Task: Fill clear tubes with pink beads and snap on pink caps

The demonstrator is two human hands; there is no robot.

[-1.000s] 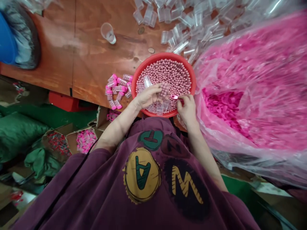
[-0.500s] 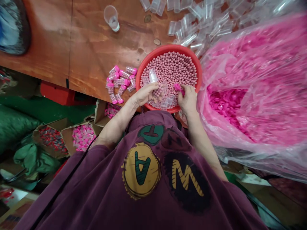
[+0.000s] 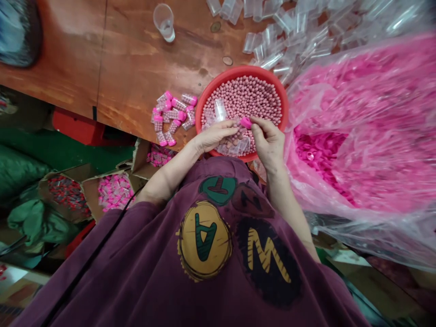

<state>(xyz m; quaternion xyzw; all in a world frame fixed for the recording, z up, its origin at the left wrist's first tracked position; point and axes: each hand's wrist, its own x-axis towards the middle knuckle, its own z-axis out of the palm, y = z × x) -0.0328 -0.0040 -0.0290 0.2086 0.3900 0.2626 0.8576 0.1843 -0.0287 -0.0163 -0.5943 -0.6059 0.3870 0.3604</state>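
A red bowl (image 3: 279, 97) full of small pink balls sits at the table's near edge. Over its near side my left hand (image 3: 214, 136) is closed round a clear tube (image 3: 235, 134) filled with pink balls. My right hand (image 3: 269, 141) pinches a pink cap (image 3: 245, 122) right at the tube's end. Another empty clear tube (image 3: 220, 109) lies on the balls just beyond my left hand. Several more clear tubes lie in the bowl under my hands.
Several filled, pink-capped tubes (image 3: 172, 116) lie left of the bowl on the wooden table (image 3: 129, 59). A heap of empty clear tubes (image 3: 289, 32) lies behind. A big plastic bag of pink caps (image 3: 361, 122) fills the right. Cardboard boxes (image 3: 112, 190) sit below the table edge.
My right hand has risen from the bowl's near rim with the pink cap and moved left to meet the tube in my left hand. The view has shifted slightly.
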